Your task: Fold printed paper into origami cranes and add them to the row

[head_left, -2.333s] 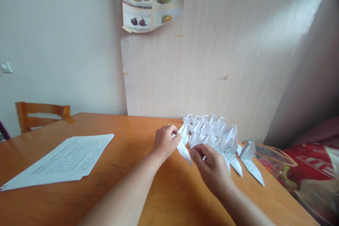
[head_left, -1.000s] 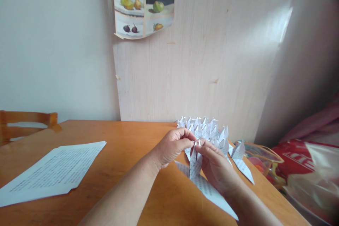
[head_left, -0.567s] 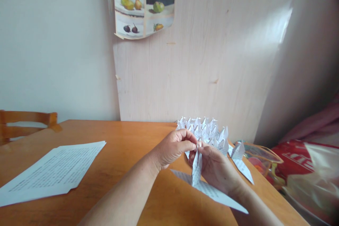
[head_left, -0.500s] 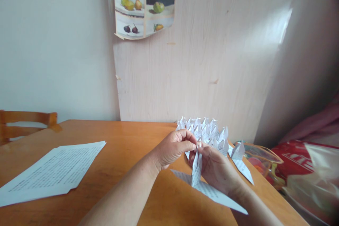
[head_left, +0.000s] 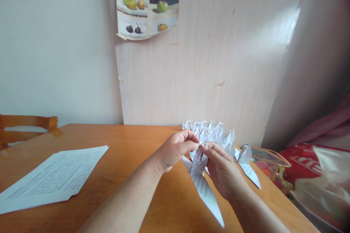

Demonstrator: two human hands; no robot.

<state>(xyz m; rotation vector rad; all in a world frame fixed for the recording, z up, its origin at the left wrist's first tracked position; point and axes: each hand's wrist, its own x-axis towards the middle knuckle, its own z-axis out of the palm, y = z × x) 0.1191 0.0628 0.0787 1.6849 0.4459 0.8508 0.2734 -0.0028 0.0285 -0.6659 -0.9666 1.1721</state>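
A folded figure of printed white paper (head_left: 203, 185) hangs above the wooden table, its long pointed wing reaching down to the lower right. My left hand (head_left: 179, 149) pinches its upper tip between thumb and forefinger. Close beside it on the right, my right hand (head_left: 221, 167) grips the upper part of the same figure, with the fingers curled. Behind both hands stand several similar folded paper figures (head_left: 220, 134) in rows, partly hidden by the hands. One more folded figure (head_left: 245, 154) sits apart at the table's right edge, its wing pointing toward me.
A stack of printed sheets (head_left: 60, 174) lies on the left of the wooden table (head_left: 131, 140). Beyond the right edge are a clear bag (head_left: 269, 158) and a red bag (head_left: 306, 164). A wooden chair (head_left: 26, 121) stands at the left; fruit pictures (head_left: 147, 12) hang on the wall.
The held paper figure has turned, so its long wing now points more steeply downward. My left hand has shifted slightly left and up, and my right hand has changed its grip near the top.
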